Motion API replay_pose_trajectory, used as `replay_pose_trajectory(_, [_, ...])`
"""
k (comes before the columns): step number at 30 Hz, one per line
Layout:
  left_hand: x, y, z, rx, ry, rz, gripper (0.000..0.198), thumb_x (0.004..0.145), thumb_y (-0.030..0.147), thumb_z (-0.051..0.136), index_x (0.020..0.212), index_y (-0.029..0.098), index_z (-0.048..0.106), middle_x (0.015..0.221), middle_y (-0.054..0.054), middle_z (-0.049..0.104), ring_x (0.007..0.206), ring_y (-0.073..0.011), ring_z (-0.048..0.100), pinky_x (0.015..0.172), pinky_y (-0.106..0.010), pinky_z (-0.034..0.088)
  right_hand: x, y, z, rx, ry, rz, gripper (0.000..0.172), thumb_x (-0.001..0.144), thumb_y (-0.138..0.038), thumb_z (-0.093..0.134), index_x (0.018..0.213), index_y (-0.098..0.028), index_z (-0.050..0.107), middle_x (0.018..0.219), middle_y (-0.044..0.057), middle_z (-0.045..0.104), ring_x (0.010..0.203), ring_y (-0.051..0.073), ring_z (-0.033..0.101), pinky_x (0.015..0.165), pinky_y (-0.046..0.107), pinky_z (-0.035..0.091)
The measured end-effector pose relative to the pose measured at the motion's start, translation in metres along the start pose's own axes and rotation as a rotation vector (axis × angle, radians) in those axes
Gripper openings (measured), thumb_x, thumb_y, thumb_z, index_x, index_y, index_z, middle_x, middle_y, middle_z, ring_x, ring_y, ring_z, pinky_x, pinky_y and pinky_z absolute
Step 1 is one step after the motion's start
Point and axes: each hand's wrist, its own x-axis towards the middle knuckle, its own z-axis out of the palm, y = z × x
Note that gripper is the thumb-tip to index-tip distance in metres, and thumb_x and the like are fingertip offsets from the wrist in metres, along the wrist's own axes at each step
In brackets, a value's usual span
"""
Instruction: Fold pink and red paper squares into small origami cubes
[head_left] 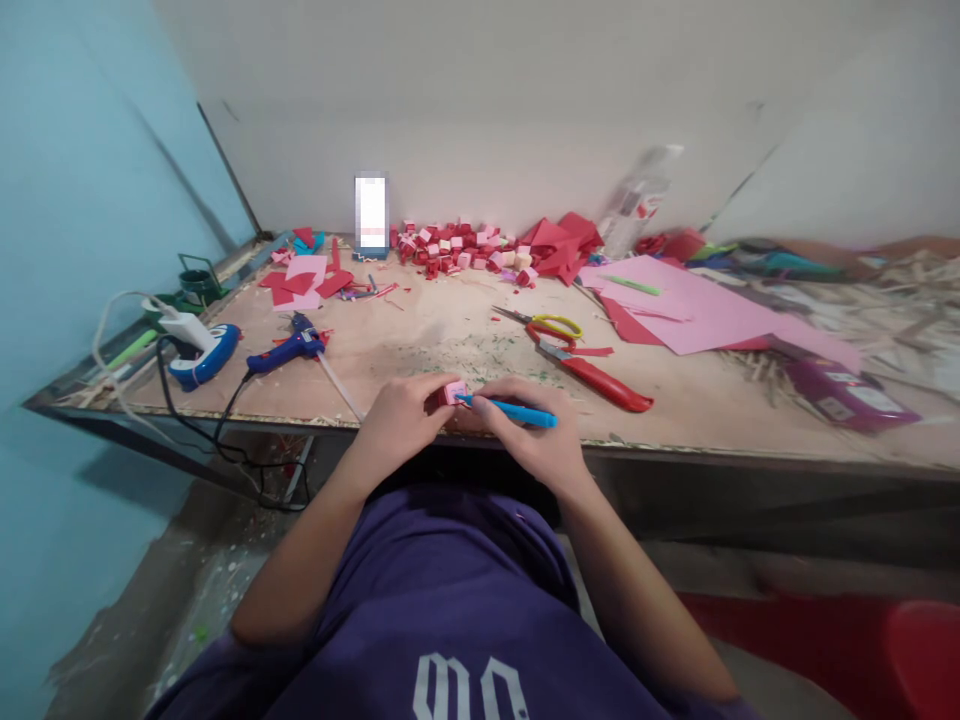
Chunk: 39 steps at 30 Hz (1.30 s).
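Near the table's front edge my left hand (401, 415) is closed on a small pink and red paper box (454, 391), its pink face turned up. My right hand (536, 430) grips a blue pen (525, 413), whose tip meets or nearly meets the pink face. Whether there are marks on that face is too small to tell. Just beyond my right hand lie scissors (551, 327) with yellow and red handles and a red-handled cutting tool (600, 378). To the left of my left hand rests a blue glue gun (289, 342).
Many small red and pink boxes (465, 245) are heaped along the wall, beside a lit phone (371, 215). A plastic bottle (637, 200) leans at the back. Pink paper sheets (690, 300) spread rightward. A blue power strip (206, 358) with cables sits left.
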Motion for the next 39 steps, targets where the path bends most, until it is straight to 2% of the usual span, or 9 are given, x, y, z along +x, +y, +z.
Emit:
replay_pose_trajectory(19, [-0.0003, 0.0007, -0.0005, -0.004, -0.008, -0.006, 0.03, 0.087, 0.014, 0.068, 0.116, 0.02, 0.075, 0.114, -0.007, 0.079, 0.101, -0.0232, 0.074, 0.092, -0.035, 0.057, 0.0002, -0.0038, -0.0006, 0.002, -0.021, 0.014, 0.013, 0.088, -0.031, 0.069, 0.08, -0.021, 0.074, 0.079, 0.004, 0.076, 0.067, 0.018, 0.067, 0.068, 0.032, 0.056])
replay_pose_trajectory(28, [0.0006, 0.0025, -0.0006, -0.026, -0.009, -0.022, 0.031, 0.086, 0.014, 0.07, 0.116, 0.021, 0.076, 0.115, -0.007, 0.079, 0.102, -0.0241, 0.074, 0.094, -0.036, 0.058, -0.0004, -0.0004, 0.0002, 0.009, 0.044, 0.017, 0.013, 0.088, -0.031, 0.071, 0.081, -0.021, 0.074, 0.075, 0.004, 0.074, 0.066, 0.019, 0.067, 0.067, 0.032, 0.055])
replay_pose_trajectory(39, [-0.0001, 0.0031, -0.0015, -0.022, -0.009, -0.021, 0.032, 0.086, 0.014, 0.071, 0.117, 0.021, 0.075, 0.117, -0.008, 0.078, 0.104, -0.0243, 0.074, 0.095, -0.036, 0.057, 0.0006, -0.0005, 0.0001, 0.017, 0.01, 0.011, 0.011, 0.088, -0.029, 0.071, 0.081, -0.021, 0.074, 0.075, 0.003, 0.074, 0.066, 0.017, 0.067, 0.067, 0.031, 0.054])
